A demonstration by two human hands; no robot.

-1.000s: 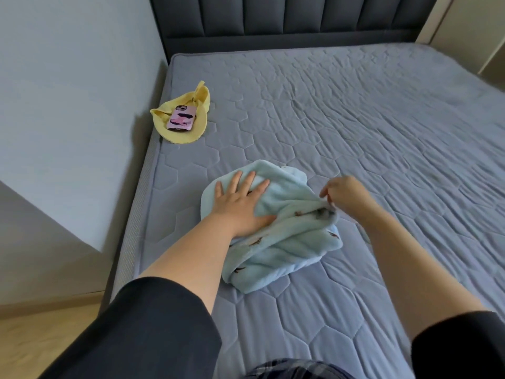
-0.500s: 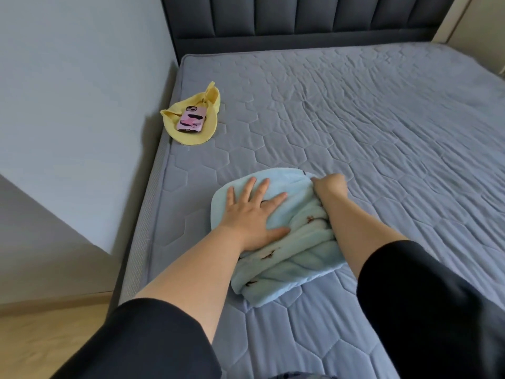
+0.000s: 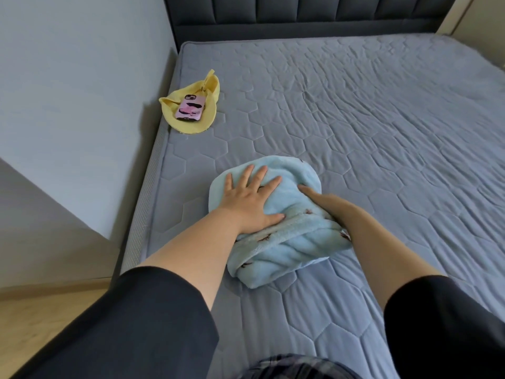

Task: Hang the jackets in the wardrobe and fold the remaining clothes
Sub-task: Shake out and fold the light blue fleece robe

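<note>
The blue garment (image 3: 289, 247) lies on the mattress (image 3: 382, 132), near its left edge and toward its foot. It is folded into a thick, rounded packet, with several soft layers showing along the side nearest the foot. The left hand (image 3: 251, 198) lies flat on top of it, fingers straight and spread wide, pressing down. The right hand (image 3: 328, 205) rests on the side of the packet that faces the mattress's middle. Its visible fingers are stretched out along the fabric and grip nothing; whether any tuck under the edge I cannot tell.

The step in hand looks like flattening the folded packet. To do it well, the left palm should hold firm as an anchor. The right should sweep outward toward the mattress's middle, pushing air and bulges out of the plush layers. The fabric looks thick and springy, so it will likely puff back up. Slow, heavy pressure should serve better than a quick pat. The layers toward the foot sit uneven, so squaring them before any further fold would give a tidier packet.

Farther up the mattress, at the same left edge, a yellow cloth (image 3: 211, 105) lies with a phone (image 3: 190, 108) on it, well apart from the hands. Judging by the task, that cloth may want folding too.
</note>
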